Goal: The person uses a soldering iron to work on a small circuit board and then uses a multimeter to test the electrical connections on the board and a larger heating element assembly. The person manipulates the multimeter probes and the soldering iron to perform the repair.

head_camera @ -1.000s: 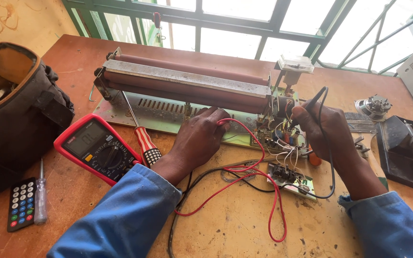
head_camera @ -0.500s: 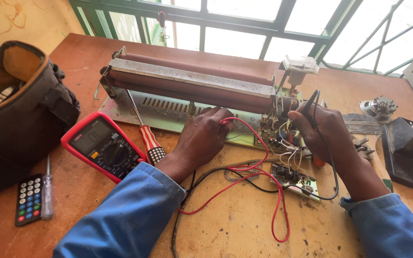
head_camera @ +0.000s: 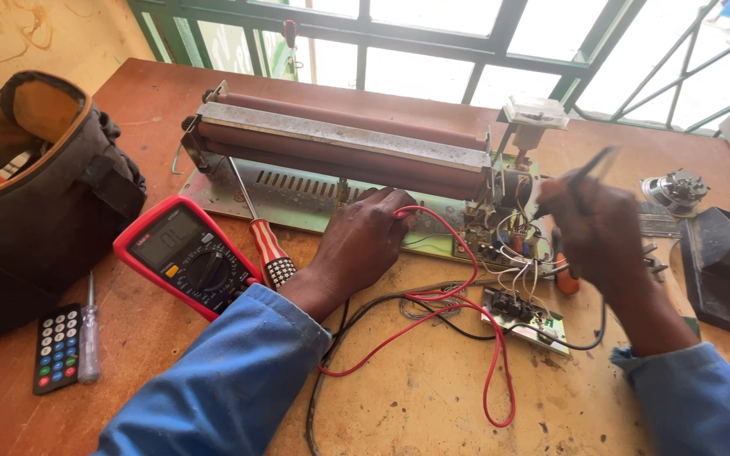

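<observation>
My left hand point(head_camera: 363, 241) pinches a red test probe point(head_camera: 405, 213) against the metal base of a long roller machine point(head_camera: 340, 148) with brown rollers. My right hand point(head_camera: 597, 228) holds a black test probe point(head_camera: 589, 173) above the wiring point(head_camera: 509, 245) at the machine's right end. Red and black leads point(head_camera: 433, 317) loop across the wooden table point(head_camera: 433, 397) toward a red multimeter point(head_camera: 186, 256) on my left. A small circuit board point(head_camera: 524, 317) lies loose below the wiring.
A red-handled screwdriver point(head_camera: 265, 245) leans beside the meter. A dark tool bag point(head_camera: 31, 194) sits far left, with a black remote point(head_camera: 57, 348) and a clear screwdriver point(head_camera: 88, 338) in front. A black holder point(head_camera: 720, 270) and small metal part point(head_camera: 675, 190) lie right. Windows run behind.
My right hand has lifted slightly with the black probe and is blurred. My left hand stays on the red probe. The camera has shifted a little closer.
</observation>
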